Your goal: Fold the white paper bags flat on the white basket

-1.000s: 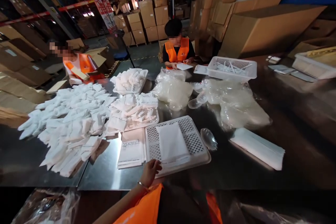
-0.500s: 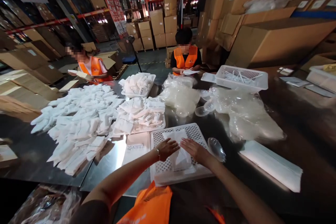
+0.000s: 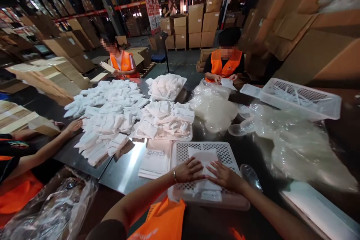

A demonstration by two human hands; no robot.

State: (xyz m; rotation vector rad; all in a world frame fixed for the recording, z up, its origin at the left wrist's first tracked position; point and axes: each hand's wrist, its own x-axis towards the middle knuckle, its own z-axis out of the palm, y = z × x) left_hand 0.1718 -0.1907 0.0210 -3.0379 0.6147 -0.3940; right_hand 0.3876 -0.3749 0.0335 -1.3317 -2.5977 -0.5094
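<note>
A white flat packet (image 3: 203, 153) lies in a shallow white plastic basket (image 3: 177, 153) with a lattice bottom, right before me. My left hand (image 3: 189, 171) rests on the packet from the left, palm down, its fingers stretched out. From the other side my right hand (image 3: 225, 176) lies flat on it too, fingers spread, its fingertips close to those of the left. Both hands cover the packet's middle. Left of the basket is a stack of printed white paper bags (image 3: 154, 159). A clear plastic scoop (image 3: 251, 177) lies just right of it.
White packets (image 3: 109, 116) are heaped at left; more fill two baskets (image 3: 165, 137) (image 3: 168, 97). Clear bags (image 3: 298, 146) and a basket of white sticks (image 3: 303, 95) stand at right, near a white stack (image 3: 323, 210). Co-workers (image 3: 225, 63) sit across; another's arm (image 3: 50, 144) reaches in at left.
My view has swung left, so things sit further right. Both hands stay on the packet, with the fingers more spread. A co-worker's arm now shows at left, touching the packet heap.
</note>
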